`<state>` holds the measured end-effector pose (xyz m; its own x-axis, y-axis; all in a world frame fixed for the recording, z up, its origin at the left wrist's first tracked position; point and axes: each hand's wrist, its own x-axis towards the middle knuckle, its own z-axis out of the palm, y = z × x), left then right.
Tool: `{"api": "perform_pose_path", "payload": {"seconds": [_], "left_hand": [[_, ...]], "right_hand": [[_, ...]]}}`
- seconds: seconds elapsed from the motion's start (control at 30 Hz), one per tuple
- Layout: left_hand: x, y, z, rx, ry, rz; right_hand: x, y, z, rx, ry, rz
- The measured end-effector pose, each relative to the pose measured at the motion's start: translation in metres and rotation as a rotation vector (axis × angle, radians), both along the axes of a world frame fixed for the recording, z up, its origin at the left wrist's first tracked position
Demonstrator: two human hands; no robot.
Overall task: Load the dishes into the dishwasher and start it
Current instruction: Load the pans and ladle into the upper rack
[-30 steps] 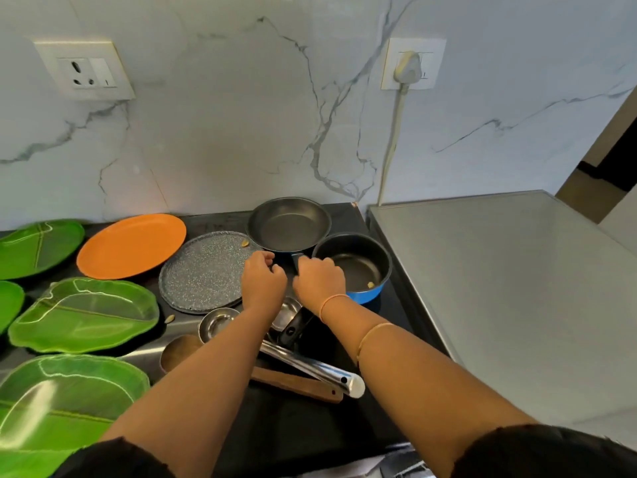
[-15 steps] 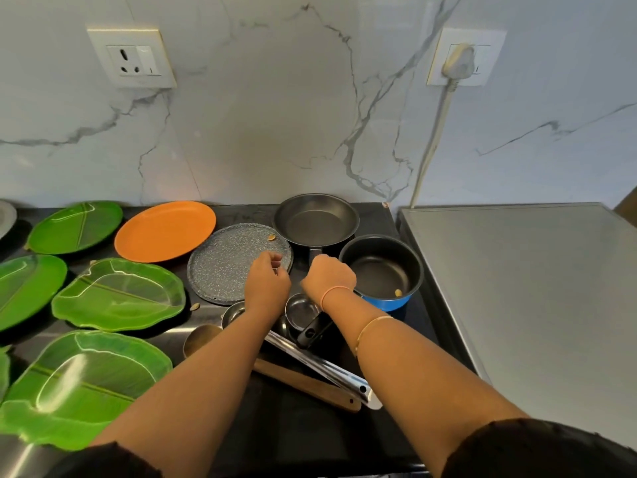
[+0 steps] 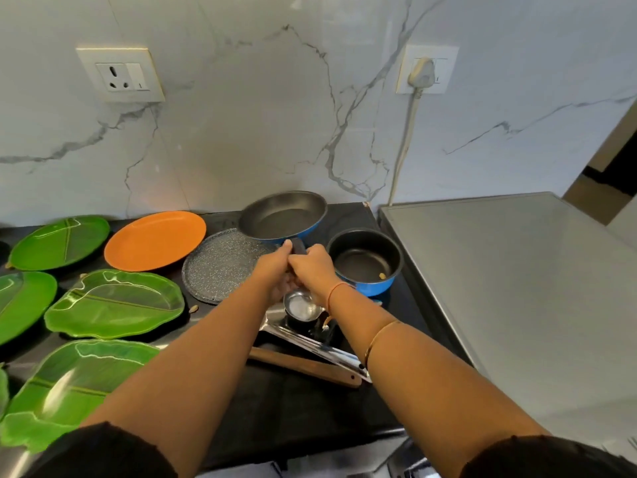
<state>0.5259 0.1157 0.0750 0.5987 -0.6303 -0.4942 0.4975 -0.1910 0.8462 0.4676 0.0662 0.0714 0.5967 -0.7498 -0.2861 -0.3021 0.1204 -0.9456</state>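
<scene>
A blue frying pan (image 3: 282, 215) with a dark inside hangs tilted just above the black counter (image 3: 303, 408) at the back. My left hand (image 3: 272, 267) and my right hand (image 3: 315, 270) are both closed around its short dark handle (image 3: 298, 247). Under my hands lies a speckled grey flat pan (image 3: 224, 267). A blue saucepan (image 3: 365, 262) stands to the right. A small steel cup (image 3: 301, 307), steel tongs (image 3: 320, 346) and a wooden handle (image 3: 303, 367) lie below my wrists.
An orange plate (image 3: 155, 240) and several green leaf-shaped plates (image 3: 115, 303) fill the left of the counter. A steel appliance top (image 3: 517, 288) stands to the right. A plugged cable (image 3: 406, 139) runs down the marble wall.
Both hands have closed on the frying pan's handle, and the pan has risen off the counter and tilted. The view has also shifted slightly.
</scene>
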Motion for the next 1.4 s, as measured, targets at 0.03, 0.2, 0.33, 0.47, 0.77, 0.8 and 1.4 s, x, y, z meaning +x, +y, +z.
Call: {"api": "perform_pose_path", "payload": {"seconds": [0.03,0.2,0.33,0.47,0.77,0.8,1.4], "left_hand": [[0.002,-0.001,0.002,-0.01,0.059,0.016],[-0.016,-0.01,0.015,-0.043,0.011,0.126],[-0.054,-0.017,0.019,-0.09,-0.011,0.126],[-0.11,-0.024,0.022,-0.121,-0.114,0.085],[-0.274,-0.021,0.022,-0.182,-0.401,-0.23],[-0.294,-0.018,0.021,-0.187,-0.425,-0.271],[-0.657,0.028,-0.06,-0.027,-0.323,-0.881]], "right_hand": [[-0.005,0.007,0.0,-0.039,-0.012,0.003],[-0.052,0.032,0.004,-0.171,-0.075,0.088],[-0.105,0.031,0.022,-0.098,-0.12,0.031],[-0.156,0.024,0.025,-0.084,-0.089,-0.157],[-0.294,0.015,0.001,0.129,-0.298,-0.519],[-0.313,0.017,-0.002,0.154,-0.324,-0.553],[-0.679,0.08,-0.071,0.32,-0.379,-0.737]]}}
